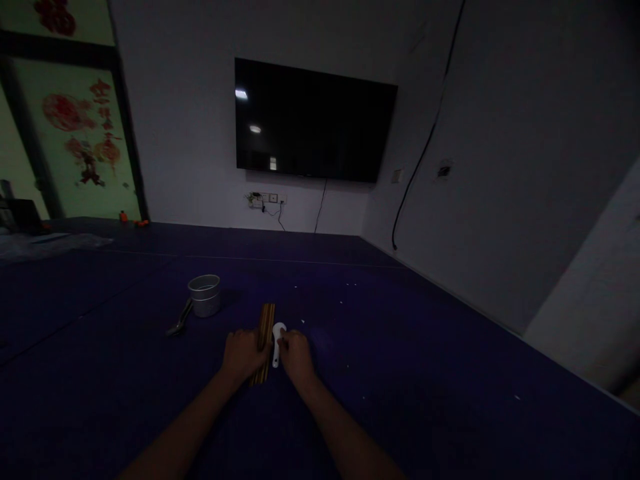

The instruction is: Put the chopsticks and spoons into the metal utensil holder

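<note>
My left hand (243, 355) is closed around a bundle of brown wooden chopsticks (267, 317), which stick out above and below the fist. Just to its right, my right hand (296, 357) grips a white spoon (277, 343), its rounded end up and its handle pointing toward me. The spoon lies close beside the chopsticks; whether they touch I cannot tell. Farther off to the left stands an upright silver metal cup (205, 297). Against its left side lie metal spoons (180, 320), dim and hard to count.
Small white scraps (303, 322) are scattered over the dark blue surface (425, 373). At the far left lies clear plastic sheeting (55, 247), with orange items (141, 223) near the door. A television (315, 120) hangs on the back wall, and a black cable (420, 163) runs down the right wall.
</note>
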`<state>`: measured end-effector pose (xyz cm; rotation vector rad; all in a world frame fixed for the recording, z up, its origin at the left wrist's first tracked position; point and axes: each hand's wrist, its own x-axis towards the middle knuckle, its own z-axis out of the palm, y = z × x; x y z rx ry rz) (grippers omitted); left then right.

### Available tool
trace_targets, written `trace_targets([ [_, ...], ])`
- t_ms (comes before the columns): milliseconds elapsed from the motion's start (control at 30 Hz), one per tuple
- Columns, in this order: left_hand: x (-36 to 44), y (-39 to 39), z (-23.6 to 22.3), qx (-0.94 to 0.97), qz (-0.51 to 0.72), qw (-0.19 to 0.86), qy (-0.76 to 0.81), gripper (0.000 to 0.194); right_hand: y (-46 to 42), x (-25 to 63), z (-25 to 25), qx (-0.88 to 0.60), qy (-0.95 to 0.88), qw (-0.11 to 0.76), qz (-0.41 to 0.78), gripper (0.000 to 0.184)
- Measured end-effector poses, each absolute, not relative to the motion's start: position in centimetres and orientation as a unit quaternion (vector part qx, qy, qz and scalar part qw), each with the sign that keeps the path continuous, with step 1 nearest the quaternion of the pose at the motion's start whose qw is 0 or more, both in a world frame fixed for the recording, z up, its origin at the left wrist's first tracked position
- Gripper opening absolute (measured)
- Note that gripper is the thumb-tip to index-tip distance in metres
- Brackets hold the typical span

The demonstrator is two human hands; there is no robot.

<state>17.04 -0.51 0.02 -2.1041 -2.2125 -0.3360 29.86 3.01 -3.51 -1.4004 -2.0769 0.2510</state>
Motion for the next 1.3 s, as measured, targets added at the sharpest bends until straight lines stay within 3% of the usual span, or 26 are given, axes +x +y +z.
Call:
trace_targets([
  [567, 16.81, -0.36, -0.15, -0.689, -0.108, 0.022, -0.716, 0.047, 3.38, 29.87, -3.43, -0.533, -0.79, 0.283, 0.105, 0.038],
  [1300, 16.78, -0.38, -0.22, -0.688, -0.114, 0.03, -0.716, 0.05, 3.45, 29.99, -4.09, -0.505, -0.793, 0.327, 0.096, 0.042],
])
